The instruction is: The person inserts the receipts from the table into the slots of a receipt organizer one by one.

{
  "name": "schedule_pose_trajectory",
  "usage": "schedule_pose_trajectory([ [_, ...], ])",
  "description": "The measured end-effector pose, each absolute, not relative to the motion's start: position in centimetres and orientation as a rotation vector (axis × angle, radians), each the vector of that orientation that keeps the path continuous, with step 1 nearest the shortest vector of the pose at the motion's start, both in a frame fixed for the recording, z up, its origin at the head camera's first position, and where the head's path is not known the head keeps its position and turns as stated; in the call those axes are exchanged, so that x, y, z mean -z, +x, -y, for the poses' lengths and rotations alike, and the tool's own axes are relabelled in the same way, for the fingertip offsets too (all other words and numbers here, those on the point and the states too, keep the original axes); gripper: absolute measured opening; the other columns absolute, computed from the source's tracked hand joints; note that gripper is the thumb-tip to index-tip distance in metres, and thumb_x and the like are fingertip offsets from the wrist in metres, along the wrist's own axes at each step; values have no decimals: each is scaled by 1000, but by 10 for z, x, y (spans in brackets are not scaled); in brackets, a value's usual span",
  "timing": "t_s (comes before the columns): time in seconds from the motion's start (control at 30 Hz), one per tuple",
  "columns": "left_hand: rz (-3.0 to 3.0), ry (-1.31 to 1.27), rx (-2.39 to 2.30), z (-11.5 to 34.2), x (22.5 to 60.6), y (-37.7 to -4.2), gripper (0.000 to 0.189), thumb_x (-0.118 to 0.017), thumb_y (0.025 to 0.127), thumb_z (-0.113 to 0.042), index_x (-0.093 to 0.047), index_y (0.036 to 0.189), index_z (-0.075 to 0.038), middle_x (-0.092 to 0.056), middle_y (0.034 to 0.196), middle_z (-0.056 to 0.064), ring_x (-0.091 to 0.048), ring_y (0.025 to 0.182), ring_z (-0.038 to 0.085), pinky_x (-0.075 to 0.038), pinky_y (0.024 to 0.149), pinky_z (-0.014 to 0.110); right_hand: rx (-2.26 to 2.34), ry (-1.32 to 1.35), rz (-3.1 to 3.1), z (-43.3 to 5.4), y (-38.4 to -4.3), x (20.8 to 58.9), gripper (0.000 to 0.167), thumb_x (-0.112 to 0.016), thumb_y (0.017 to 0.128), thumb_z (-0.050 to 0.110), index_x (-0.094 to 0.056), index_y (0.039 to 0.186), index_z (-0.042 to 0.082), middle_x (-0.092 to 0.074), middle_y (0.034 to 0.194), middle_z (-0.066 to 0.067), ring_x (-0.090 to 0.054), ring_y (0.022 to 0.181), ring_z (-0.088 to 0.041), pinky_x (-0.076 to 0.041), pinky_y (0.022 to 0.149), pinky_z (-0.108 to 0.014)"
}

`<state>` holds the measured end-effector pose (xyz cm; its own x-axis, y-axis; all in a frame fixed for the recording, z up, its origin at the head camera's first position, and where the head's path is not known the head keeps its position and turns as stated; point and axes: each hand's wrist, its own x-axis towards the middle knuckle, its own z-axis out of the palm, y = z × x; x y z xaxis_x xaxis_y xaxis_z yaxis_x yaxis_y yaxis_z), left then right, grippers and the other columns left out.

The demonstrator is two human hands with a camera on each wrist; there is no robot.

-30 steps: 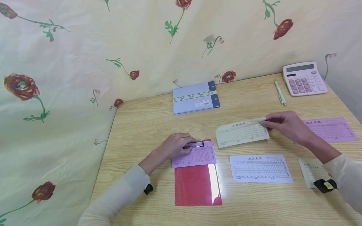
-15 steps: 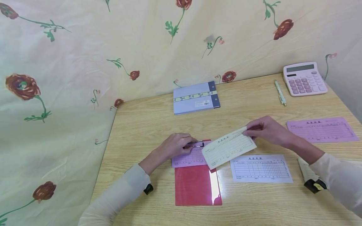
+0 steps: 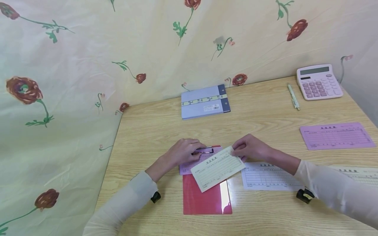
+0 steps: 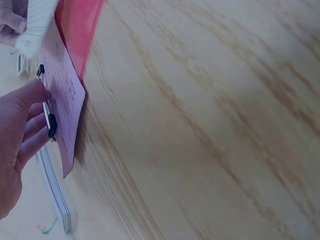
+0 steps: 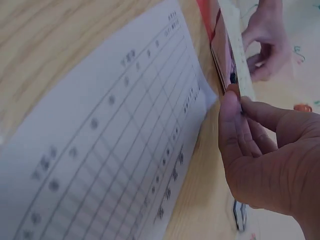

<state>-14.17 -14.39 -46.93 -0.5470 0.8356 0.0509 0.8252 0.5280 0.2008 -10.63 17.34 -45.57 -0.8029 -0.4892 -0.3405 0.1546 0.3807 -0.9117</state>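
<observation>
A red clipboard (image 3: 202,200) lies in the middle of the table, a pink printed slip (image 3: 186,168) under its metal clip (image 3: 208,150). My left hand (image 3: 186,150) grips that clip, thumb on one side and fingers on the other in the left wrist view, where the pink slip (image 4: 65,95) bends outward. Between thumb and fingers, my right hand (image 3: 252,148) pinches a cream printed slip (image 3: 218,168) by its upper right corner. The cream slip tilts over the clipboard and overlaps the pink slip. In the right wrist view its edge (image 5: 244,72) is beside the clip.
A white printed slip (image 3: 262,178) lies right of the clipboard, partly beneath my right forearm. Further right are another pink slip (image 3: 336,136) and another cream slip (image 3: 361,173). A blue notebook (image 3: 203,103), a pen (image 3: 293,97) and a calculator (image 3: 319,82) lie along the back.
My right hand has carried the cream slip left and toward me, from beside the clipboard to over it, tilting it more. The left hand has stayed on the clip.
</observation>
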Motion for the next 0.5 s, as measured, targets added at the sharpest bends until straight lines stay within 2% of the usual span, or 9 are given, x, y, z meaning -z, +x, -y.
schedule_pose_trajectory([
  [0.27, -2697, 1506, -365, 145, 470, -144, 33, -79, 93, -13, -77, 126, -10, -77, 110, -1, -65, 83, 6, -52, 70, 19, 1418, -189, -1989, -148, -104, 458, 24, -75, 96, 5, -74, 115, -10, -79, 94, -15, -74, 77, -22, -63, 66, -34],
  [0.5, -2676, 1483, -341, 145, 470, -143, 35, -77, 96, -16, -75, 130, -11, -76, 111, 0, -64, 83, 8, -51, 72, 18, 1420, -106, -1967, -132, -105, 459, 26, -74, 97, 5, -73, 117, -13, -79, 90, -17, -78, 75, -28, -64, 67, -37],
])
